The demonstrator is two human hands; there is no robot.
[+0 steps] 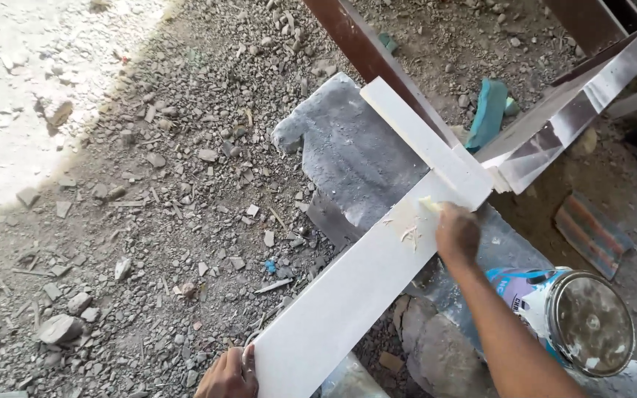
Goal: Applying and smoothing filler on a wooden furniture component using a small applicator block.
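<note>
white boards: 2, crossed | left hand grips long board end, 7 o'clock | right hand closed on putty scrap at joint | paint can: 1, 4 o'clock, contents unclear

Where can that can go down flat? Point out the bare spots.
The grey slab is bare left of the narrow white strip, above the long white board. The rubble ground further left is open but uneven with stones. Around the paint can and right hand it is crowded. The left hand holds the board's near end.
</note>
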